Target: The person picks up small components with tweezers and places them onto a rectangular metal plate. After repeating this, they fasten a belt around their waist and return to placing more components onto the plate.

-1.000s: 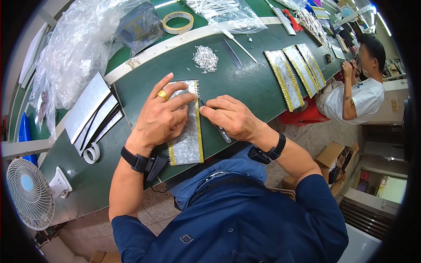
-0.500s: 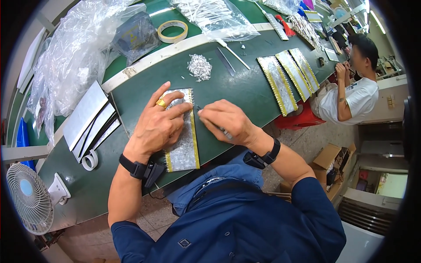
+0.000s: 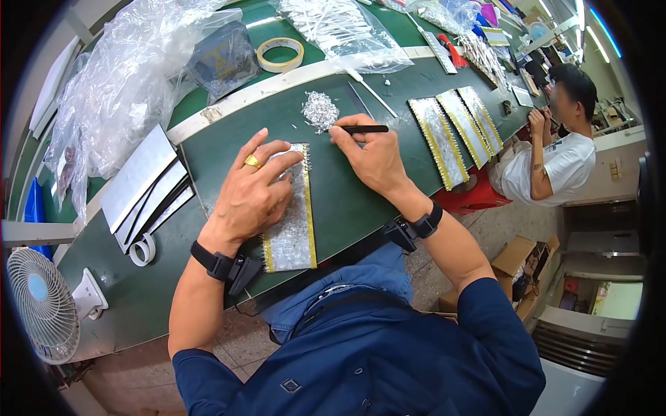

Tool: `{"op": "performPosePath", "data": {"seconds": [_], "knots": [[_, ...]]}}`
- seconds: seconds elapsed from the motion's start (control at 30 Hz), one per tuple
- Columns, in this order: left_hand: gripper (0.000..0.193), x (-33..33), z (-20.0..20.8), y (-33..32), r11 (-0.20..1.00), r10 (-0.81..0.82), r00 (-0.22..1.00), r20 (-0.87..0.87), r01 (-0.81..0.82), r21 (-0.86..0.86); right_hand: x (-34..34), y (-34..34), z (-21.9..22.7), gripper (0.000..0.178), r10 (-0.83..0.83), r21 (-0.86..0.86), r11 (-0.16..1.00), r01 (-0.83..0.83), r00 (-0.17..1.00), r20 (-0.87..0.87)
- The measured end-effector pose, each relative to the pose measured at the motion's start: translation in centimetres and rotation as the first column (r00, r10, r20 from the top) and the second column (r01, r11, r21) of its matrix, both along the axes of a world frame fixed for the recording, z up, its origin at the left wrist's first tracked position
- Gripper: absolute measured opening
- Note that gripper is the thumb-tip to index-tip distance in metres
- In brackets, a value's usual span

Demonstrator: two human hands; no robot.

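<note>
A silvery panel [image 3: 290, 236] with yellow strips along its sides and small pale pieces along its edges lies on the green tabletop. My left hand [image 3: 253, 191] rests on its upper part, fingers spread, a gold-coloured ring on one of them. Pinched in my right hand [image 3: 371, 156] is a pair of black tweezers [image 3: 365, 129]; the tips are hard to make out. They are next to a pile of tiny silvery-white pieces [image 3: 320, 111]. Just beyond lies a thin blade-like strip [image 3: 358, 99], and beside it a white-handled stick [image 3: 374, 96].
Several similar panels [image 3: 439, 142] lie to the right. Grey-white sheets [image 3: 139, 184] and a white tape roll [image 3: 142, 251] are at left, near a fan [image 3: 43, 298]. Plastic bags [image 3: 118, 90] and a yellow tape roll [image 3: 280, 55] lie behind. A person [image 3: 555, 145] sits at right.
My right hand has moved up and away from the panel's edge to the pile, and the tweezers have swung into clear view. My left hand has stayed on the panel.
</note>
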State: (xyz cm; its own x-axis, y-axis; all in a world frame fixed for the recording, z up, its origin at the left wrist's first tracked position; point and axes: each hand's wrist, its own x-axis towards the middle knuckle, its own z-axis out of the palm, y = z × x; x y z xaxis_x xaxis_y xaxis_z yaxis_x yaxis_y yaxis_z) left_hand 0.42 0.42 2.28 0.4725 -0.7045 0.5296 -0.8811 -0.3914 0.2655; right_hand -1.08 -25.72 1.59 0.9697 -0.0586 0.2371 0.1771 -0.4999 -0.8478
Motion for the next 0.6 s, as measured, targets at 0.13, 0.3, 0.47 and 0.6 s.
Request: {"op": "performPosePath", "data": {"seconds": [0.13,0.3,0.47,0.6], "knots": [[0.022,0.0,0.0,0.0,1.000,-0.005,1.000,-0.017,0.005,-0.003,-0.1,0.2,-0.2,0.022,0.020,-0.014,1.000,-0.020,1.000,0.002],[0.021,0.1,0.0,0.0,1.000,-0.007,1.000,-0.022,0.007,-0.005,-0.5,-0.1,-1.0,0.021,0.062,0.054,0.996,-0.064,0.997,0.039],[0.020,0.0,-0.1,0.1,1.000,-0.004,0.999,-0.035,0.004,-0.007,-1.6,-0.2,-0.9,0.020,0.110,0.137,0.984,-0.118,0.992,0.069],[0.020,0.2,0.0,0.0,1.000,-0.022,0.999,-0.039,0.022,0.002,-2.6,-0.8,-0.4,0.018,0.192,0.177,0.966,-0.187,0.981,-0.010]]}}
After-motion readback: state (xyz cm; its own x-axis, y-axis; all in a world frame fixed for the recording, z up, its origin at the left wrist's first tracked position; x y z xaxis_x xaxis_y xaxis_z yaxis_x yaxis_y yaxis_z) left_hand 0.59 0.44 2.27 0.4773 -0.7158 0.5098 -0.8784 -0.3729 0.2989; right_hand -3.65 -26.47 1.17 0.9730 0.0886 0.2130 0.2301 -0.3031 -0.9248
